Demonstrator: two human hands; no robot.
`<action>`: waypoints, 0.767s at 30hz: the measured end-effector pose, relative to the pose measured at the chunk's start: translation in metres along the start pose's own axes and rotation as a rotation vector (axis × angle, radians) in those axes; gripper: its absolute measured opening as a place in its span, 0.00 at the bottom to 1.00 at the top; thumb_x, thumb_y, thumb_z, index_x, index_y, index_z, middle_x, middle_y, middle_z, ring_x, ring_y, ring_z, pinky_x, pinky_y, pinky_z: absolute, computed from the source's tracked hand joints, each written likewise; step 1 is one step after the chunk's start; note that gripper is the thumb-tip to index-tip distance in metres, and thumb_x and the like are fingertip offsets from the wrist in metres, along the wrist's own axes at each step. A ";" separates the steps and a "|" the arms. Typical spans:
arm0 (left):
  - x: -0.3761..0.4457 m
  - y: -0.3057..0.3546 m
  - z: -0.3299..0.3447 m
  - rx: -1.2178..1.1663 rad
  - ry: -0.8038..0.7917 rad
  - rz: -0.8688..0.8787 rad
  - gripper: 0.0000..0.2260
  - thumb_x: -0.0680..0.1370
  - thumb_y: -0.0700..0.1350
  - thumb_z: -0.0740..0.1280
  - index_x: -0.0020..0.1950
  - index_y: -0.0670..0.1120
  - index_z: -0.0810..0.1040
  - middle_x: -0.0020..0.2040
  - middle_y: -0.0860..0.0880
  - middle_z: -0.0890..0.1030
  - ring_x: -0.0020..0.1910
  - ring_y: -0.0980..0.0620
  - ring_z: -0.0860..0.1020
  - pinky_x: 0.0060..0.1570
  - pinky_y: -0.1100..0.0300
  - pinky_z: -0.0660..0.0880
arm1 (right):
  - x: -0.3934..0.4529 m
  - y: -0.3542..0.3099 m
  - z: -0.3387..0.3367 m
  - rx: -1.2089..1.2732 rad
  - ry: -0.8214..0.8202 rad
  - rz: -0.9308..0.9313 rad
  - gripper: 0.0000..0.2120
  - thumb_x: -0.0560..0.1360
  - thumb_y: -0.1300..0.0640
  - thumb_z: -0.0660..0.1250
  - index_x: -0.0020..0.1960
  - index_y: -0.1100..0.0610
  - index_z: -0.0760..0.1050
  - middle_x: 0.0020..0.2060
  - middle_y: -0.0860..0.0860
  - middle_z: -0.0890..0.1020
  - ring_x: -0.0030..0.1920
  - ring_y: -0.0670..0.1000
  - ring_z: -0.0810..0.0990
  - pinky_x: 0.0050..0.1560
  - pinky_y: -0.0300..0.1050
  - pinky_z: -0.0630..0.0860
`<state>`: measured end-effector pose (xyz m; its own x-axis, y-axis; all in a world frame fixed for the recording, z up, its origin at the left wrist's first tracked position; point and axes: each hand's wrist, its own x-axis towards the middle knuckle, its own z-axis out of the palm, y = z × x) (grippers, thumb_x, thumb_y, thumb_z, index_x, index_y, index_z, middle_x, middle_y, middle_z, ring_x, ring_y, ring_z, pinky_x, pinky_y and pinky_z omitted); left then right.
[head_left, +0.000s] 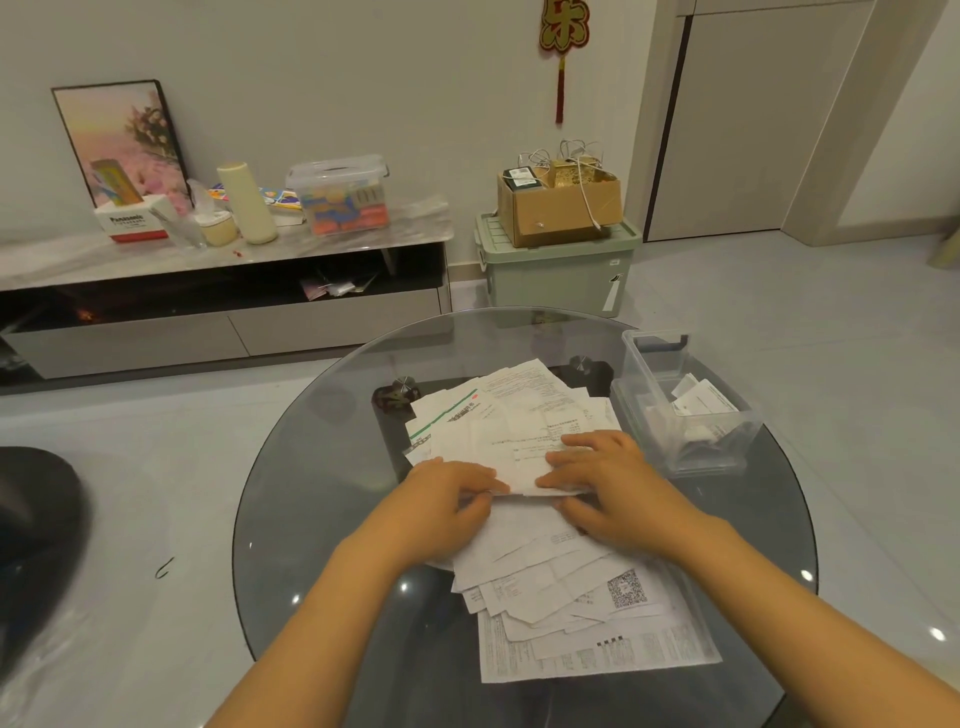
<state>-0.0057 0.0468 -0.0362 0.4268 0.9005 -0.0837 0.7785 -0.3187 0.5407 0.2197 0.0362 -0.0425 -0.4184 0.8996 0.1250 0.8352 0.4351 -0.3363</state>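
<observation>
— What kind of place is shown?
— A living room at home: beyond the round glass table (311, 467), a cluttered low cabinet (332, 327) and a hung red ornament (563, 31) are seen.

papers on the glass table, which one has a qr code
The sheet just nearer the person than the right hand. Its right end bears a black square code; no other visible sheet does.
</observation>
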 end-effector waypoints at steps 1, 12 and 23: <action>-0.002 0.000 -0.004 -0.046 0.008 -0.018 0.12 0.79 0.47 0.61 0.60 0.56 0.79 0.60 0.62 0.77 0.61 0.60 0.72 0.64 0.61 0.68 | 0.000 0.001 -0.004 0.024 0.009 0.004 0.13 0.77 0.48 0.63 0.60 0.45 0.78 0.61 0.41 0.77 0.65 0.42 0.67 0.67 0.35 0.53; -0.003 -0.007 -0.016 -0.449 0.140 -0.165 0.01 0.76 0.47 0.68 0.46 0.50 0.79 0.44 0.56 0.82 0.41 0.60 0.79 0.39 0.66 0.75 | -0.002 0.001 -0.026 0.336 0.053 0.334 0.07 0.72 0.48 0.71 0.46 0.50 0.78 0.41 0.43 0.81 0.40 0.43 0.78 0.42 0.38 0.75; 0.007 -0.009 0.002 -0.216 0.103 -0.287 0.43 0.69 0.49 0.75 0.76 0.54 0.52 0.62 0.49 0.69 0.50 0.53 0.72 0.54 0.57 0.74 | 0.003 -0.001 -0.009 0.260 0.034 0.442 0.35 0.66 0.52 0.77 0.68 0.47 0.63 0.61 0.48 0.70 0.57 0.49 0.71 0.53 0.42 0.70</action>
<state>-0.0087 0.0556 -0.0433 0.1478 0.9727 -0.1790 0.7399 0.0113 0.6726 0.2212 0.0389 -0.0332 -0.0296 0.9982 -0.0528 0.8116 -0.0069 -0.5841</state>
